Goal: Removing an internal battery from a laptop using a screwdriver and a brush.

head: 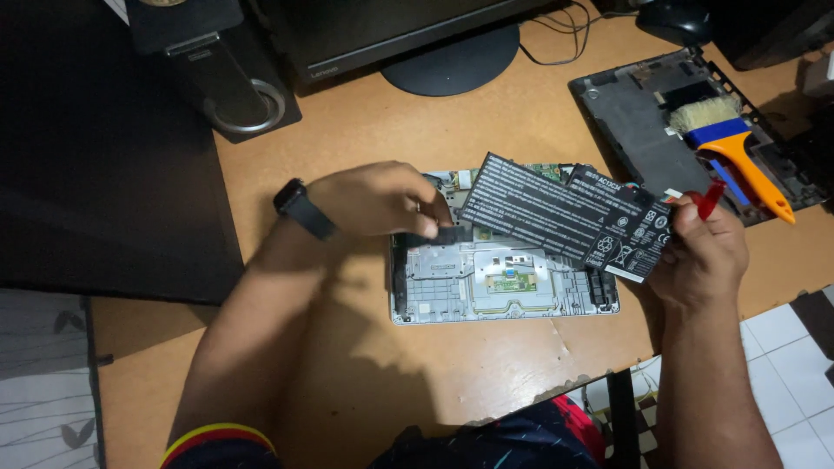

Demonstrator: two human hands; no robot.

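Head view: right hand (699, 252) grips the black battery (565, 213) at centre frame, tilted above the open laptop (504, 282); left hand (378, 200) pinches a black part (439, 234) at the laptop's upper left corner.

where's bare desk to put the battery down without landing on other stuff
Bare wooden desk lies in front of the opened laptop chassis, towards the near edge, and between the chassis and the monitor stand. It is crowded on the right: the right hand with the battery, and the dark bottom cover carrying a brush.
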